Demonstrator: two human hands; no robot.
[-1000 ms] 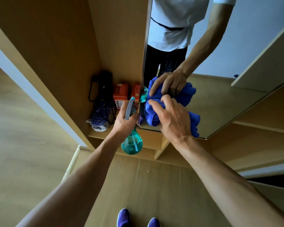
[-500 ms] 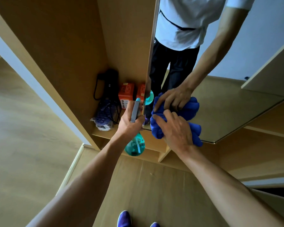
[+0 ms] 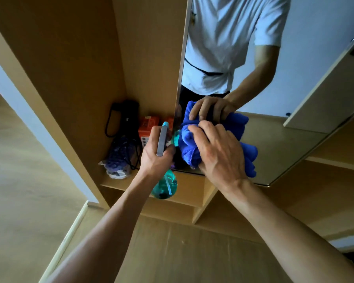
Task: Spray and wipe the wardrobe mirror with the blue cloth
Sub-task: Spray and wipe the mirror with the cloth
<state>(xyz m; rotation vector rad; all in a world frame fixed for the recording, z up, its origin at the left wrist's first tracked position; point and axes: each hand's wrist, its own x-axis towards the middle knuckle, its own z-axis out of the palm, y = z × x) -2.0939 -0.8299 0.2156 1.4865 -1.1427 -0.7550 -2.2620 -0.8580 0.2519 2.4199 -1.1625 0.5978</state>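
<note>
The wardrobe mirror [image 3: 278, 144] fills the upper right and reflects a person's white shirt, arm and hand. My right hand [image 3: 221, 152] presses a bunched blue cloth [image 3: 187, 148] against the mirror's lower left corner, and the cloth's reflection shows just above it. My left hand [image 3: 155, 158] grips a teal spray bottle [image 3: 165, 186] by its neck, just left of the mirror's edge. The bottle's grey trigger head points up and its round body hangs below my hand.
An open wooden wardrobe compartment [image 3: 119, 182] left of the mirror holds a black corded device [image 3: 127, 117], an orange box [image 3: 147, 127] and a plastic bag [image 3: 117, 162]. Wooden shelves [image 3: 335, 160] lie to the right. Wood floor lies below.
The view has tilted upward, so the shoes have left the frame. My right hand has shifted the cloth slightly on the mirror's lower corner. My left hand keeps the bottle beside the mirror edge.
</note>
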